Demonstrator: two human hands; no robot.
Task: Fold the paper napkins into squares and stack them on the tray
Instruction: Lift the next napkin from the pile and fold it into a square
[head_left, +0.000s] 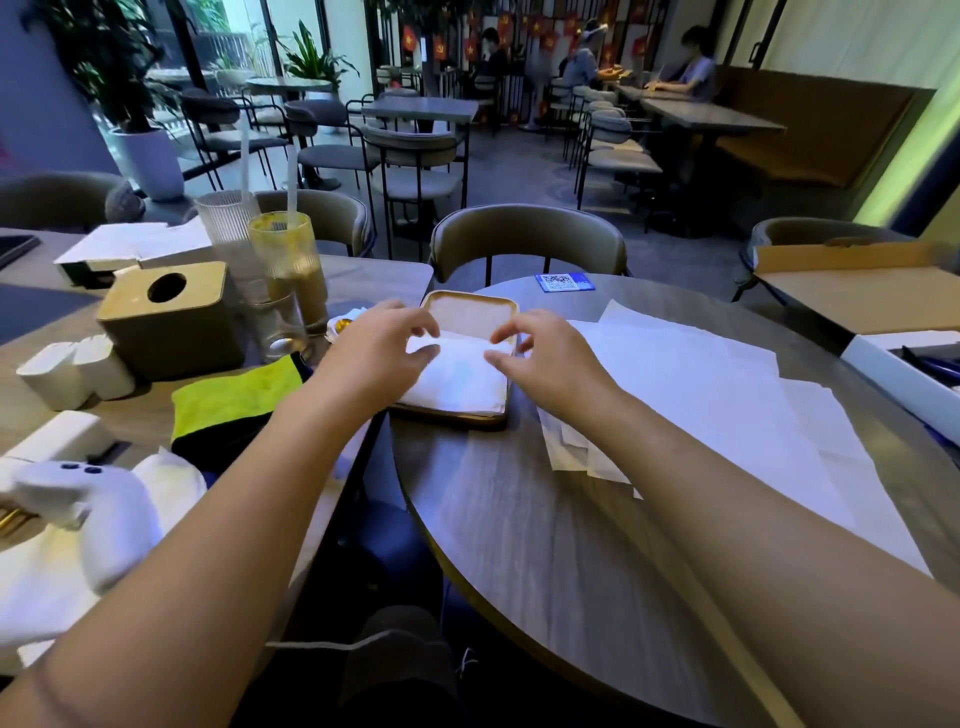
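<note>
**Op:** Head view, starting at my two hands. My left hand (382, 345) and right hand (540, 353) are both over the folded white paper napkin (457, 379). On each, the grip is a loose curl: fingertips touch the napkin's far edge, thumbs are lifted, and I can't tell for sure whether either one is truly pinching the paper. My reading is that I'm squaring the fold rather than carrying it.

**Obs:** Where does the napkin lie?

**Op:** On the near half of the small rounded wooden tray (470, 306), which stands on the round dark wood-grain desk (519, 519). The far half of the tray is bare. The napkin looks thick, so it may be more than one layer; I can't count them.

**Obs:** Why both hands at the far edge?

**Op:** Thin paper springs open. Pressing at two corners probably keeps the crease flat and the edges lined up with the tray wall.

**Obs:** What is left?

**Op:** Loose unfolded white paper sheets (701, 374) spread just right of the tray, within easy reach of my right hand. To the left, on the neighbouring desk, are a yellow-green and black cloth (234, 400), a wooden tissue box with a round hole (171, 317) and two ribbed drinking glasses (280, 270), near my left forearm, which a careless swing could knock.
</note>
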